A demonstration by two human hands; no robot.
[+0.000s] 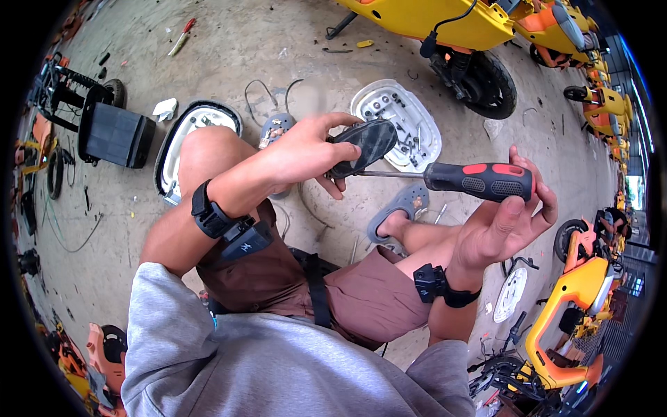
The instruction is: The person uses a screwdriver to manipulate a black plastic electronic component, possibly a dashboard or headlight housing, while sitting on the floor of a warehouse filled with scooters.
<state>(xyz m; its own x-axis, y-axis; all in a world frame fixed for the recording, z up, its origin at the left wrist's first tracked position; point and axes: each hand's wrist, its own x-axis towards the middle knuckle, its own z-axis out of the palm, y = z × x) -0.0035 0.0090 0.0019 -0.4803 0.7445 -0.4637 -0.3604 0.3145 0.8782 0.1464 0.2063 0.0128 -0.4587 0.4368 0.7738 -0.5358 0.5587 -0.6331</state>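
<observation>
Seated low over the concrete floor (278,42), knees up, among yellow scooters (445,21) at far right. Left hand (306,153) closed in a firm grip on a small dark oval part (368,142), thumb under, fingers over the top, held up at mid-scene above the knees. Right hand (504,222) wrapped around the red-and-black handle of a screwdriver (479,181), palm up, fingers curled tight; shaft pointed left, tip touching or entering the near edge of the dark part. Could not tell whether the tip sat in a screw head: hidden by the left fingers.

On the floor just beyond the hands, a white tray-like cover (417,135) lay open side up with loose screws and small fittings in it; a second white-lined cover (174,142) lay to the left, beside a black battery box (114,135). Loose wires (260,94) trailed between them.

Judged as work in mid-course: covers already off and fasteners already collected, the dark part freed from the vehicle and in hand, the driving or loosening at that part not yet finished. Nothing reassembled in view.
</observation>
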